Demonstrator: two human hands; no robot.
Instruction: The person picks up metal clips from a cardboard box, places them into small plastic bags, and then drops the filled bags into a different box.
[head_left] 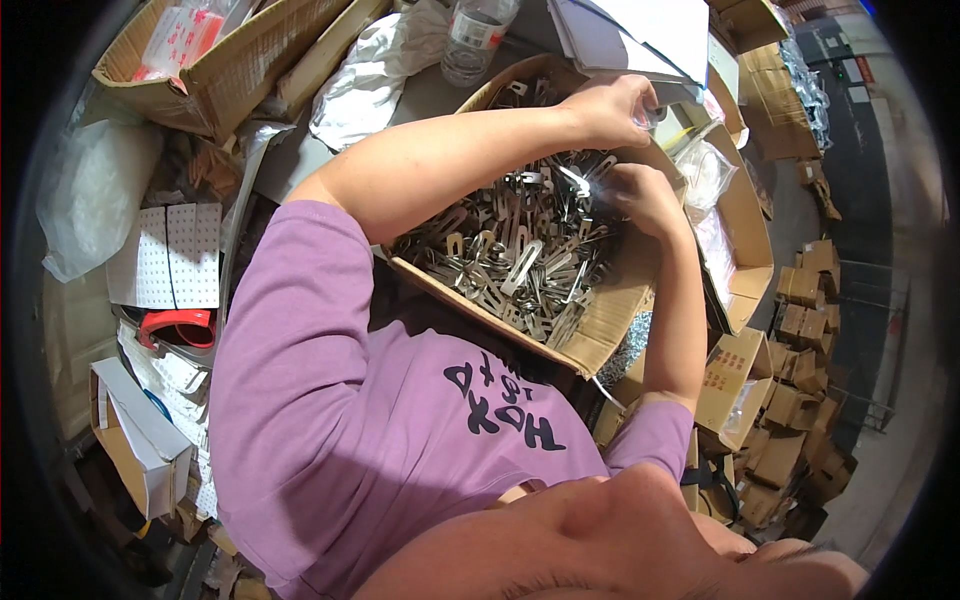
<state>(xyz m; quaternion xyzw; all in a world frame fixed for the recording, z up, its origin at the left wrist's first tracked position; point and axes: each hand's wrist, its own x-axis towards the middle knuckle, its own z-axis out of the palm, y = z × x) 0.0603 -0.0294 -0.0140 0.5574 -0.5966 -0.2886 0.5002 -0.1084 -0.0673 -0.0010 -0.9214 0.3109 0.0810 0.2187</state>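
1. An open corrugated cardboard box point(600, 335) holds a tangled heap of flat, shiny metal clips point(510, 250), long and slotted.
2. The left hand point(612, 105) hovers at the box's far rim, its grip pinched on a small clear piece; what it is cannot be told.
3. The right hand point(645, 195) lies on the heap, fingers curled among clips; whether it grips one cannot be told.
4. A ribbed clear plastic bottle point(475, 40) stands beyond the box.
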